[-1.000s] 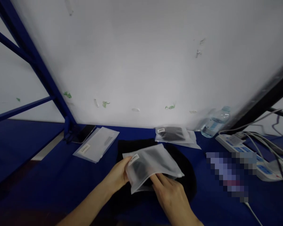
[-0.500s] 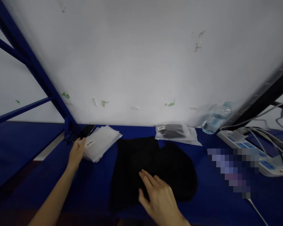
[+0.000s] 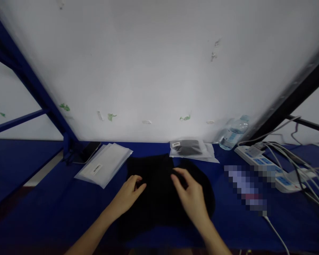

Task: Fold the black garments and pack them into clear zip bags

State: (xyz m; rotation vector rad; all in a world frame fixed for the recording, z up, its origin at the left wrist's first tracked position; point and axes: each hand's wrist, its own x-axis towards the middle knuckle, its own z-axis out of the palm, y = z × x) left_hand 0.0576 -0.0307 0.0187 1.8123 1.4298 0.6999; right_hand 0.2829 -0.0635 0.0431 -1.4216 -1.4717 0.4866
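Observation:
A dark black fabric item [image 3: 155,205], with a rounded part on its right side, lies spread on the blue table; its exact kind is hard to make out. Over its left part is my left hand [image 3: 128,194], fingers bent and thumb apart, with nothing seen in it. My right hand [image 3: 191,194] hovers at or just above the right part, thumb and forefinger apart in a loose curve. Whether the fingertips touch the fabric is unclear. Left of it rests a stack of frosted plastic bags [image 3: 106,164] with a barcode label.
Packed frosted bags with dark contents [image 3: 190,148] lie by the white wall. A water bottle [image 3: 234,134], a power strip [image 3: 266,168] with tangled cables and a pixelated device [image 3: 244,187] are at right. A black phone [image 3: 90,150] sits behind the bag stack.
My left hand has left the bag stack, which now lies flatter, and moved right over the black fabric. My right hand has shifted up and right. The view has turned slightly right.

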